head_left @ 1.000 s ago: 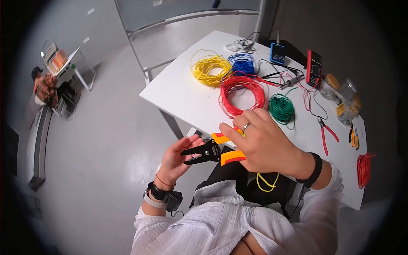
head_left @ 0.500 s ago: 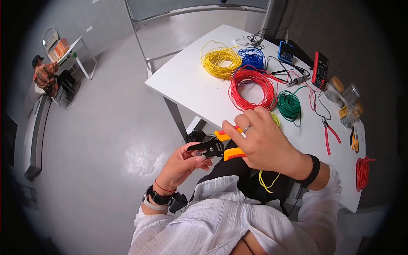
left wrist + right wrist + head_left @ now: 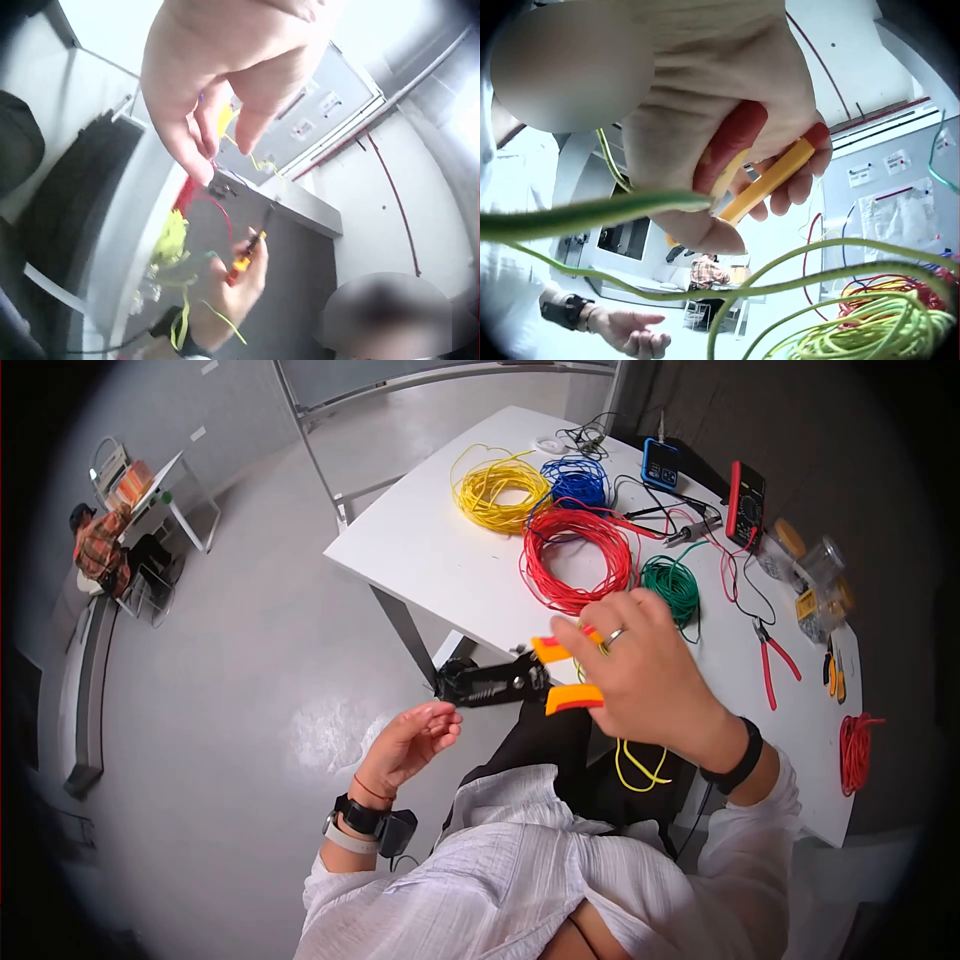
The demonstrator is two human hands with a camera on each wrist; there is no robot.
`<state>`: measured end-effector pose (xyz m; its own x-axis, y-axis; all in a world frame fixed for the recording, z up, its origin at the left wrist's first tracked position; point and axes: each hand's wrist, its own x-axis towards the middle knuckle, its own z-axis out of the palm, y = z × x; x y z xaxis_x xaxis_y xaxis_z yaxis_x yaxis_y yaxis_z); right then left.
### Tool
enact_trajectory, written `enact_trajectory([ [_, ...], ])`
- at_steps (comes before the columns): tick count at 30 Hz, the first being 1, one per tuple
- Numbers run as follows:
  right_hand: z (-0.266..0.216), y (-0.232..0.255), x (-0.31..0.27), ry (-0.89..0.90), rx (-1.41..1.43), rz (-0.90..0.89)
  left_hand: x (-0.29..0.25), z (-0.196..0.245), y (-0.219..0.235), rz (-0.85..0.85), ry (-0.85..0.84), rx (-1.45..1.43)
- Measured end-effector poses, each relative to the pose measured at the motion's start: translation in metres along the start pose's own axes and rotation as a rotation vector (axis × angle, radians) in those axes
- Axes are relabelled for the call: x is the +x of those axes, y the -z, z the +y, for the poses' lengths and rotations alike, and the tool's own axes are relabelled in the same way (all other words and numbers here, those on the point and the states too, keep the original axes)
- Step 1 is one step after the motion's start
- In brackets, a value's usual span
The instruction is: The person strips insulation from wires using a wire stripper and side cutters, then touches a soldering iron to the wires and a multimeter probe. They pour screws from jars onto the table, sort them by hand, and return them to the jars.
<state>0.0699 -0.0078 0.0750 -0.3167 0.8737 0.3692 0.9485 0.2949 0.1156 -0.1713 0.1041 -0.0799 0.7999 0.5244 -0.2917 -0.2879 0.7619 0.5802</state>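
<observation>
In the head view my right hand (image 3: 655,670) grips a wire stripper (image 3: 518,682) by its orange-and-red handles, with the black jaws pointing left over the lap. The right wrist view shows fingers and thumb round the yellow-and-red handles (image 3: 772,180). My left hand (image 3: 405,745) is just below and left of the jaw tips, its fingers loosely bent. In the left wrist view its thumb and fingers stand apart with a gap between them. A yellow-green wire (image 3: 640,772) hangs below the right hand, and more of that wire (image 3: 885,330) lies coiled in the right wrist view.
On the white table (image 3: 420,550) lie yellow (image 3: 490,495), blue (image 3: 577,482), red (image 3: 560,595) and green (image 3: 668,585) wire coils. Further right are a multimeter (image 3: 745,505), clear jars (image 3: 822,565), red-handled pliers (image 3: 768,665) and another red coil (image 3: 855,755). A person (image 3: 100,545) sits far left.
My left fingers, at the stripper's jaws half a second ago, have drawn away down and left. The stripper in my right hand has shifted a little right in the view.
</observation>
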Motion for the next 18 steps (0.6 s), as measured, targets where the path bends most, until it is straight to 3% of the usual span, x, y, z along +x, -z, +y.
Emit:
enact_trajectory([
  [2, 0.008, 0.004, -0.007, -0.049, 0.010, 0.045, 0.012, -0.009, 0.047, -0.051, 0.052, 0.213],
  [3, 0.011, 0.009, -0.010, -0.116, 0.032, 0.102, 0.020, -0.023, 0.088, -0.002, 0.106, 0.519],
  [5, 0.021, 0.020, -0.022, -0.242, 0.036, 0.180, 0.027, -0.048, 0.163, -0.002, 0.190, 1.811],
  [6, 0.026, 0.024, -0.029, -0.266, 0.024, 0.181, 0.021, -0.068, 0.194, 0.140, 0.409, 2.301],
  [7, 0.032, 0.028, -0.037, -0.322, 0.087, 0.283, 0.005, -0.061, 0.140, 0.284, 0.594, 2.607],
  [8, 0.035, 0.032, -0.047, -0.376, 0.147, 0.387, 0.006, -0.054, 0.136, 0.239, 0.675, 2.486],
  [10, 0.041, 0.038, -0.069, -0.521, 0.206, 0.414, 0.007, -0.056, 0.172, 0.061, 0.001, 2.072],
  [11, 0.045, 0.036, -0.083, -0.600, 0.408, 0.429, 0.012, -0.058, 0.177, 0.041, 0.001, 2.076],
  [14, 0.044, 0.033, -0.116, -0.740, 0.811, 0.459, 0.021, -0.028, 0.087, -0.086, -0.051, 1.993],
  [15, 0.040, 0.030, -0.125, -0.793, 1.022, 0.464, 0.021, -0.022, 0.055, -0.034, -0.210, 1.908],
  [16, 0.035, 0.027, -0.132, -0.805, 1.019, 0.472, 0.020, -0.016, 0.024, 0.016, -0.361, 1.813],
  [17, 0.030, 0.023, -0.138, -0.861, 1.135, 0.493, 0.018, -0.011, -0.006, 0.002, -0.356, 1.816],
  [18, 0.025, 0.019, -0.144, -0.914, 1.252, 0.513, 0.014, -0.006, -0.034, -0.093, -0.523, 1.739],
])
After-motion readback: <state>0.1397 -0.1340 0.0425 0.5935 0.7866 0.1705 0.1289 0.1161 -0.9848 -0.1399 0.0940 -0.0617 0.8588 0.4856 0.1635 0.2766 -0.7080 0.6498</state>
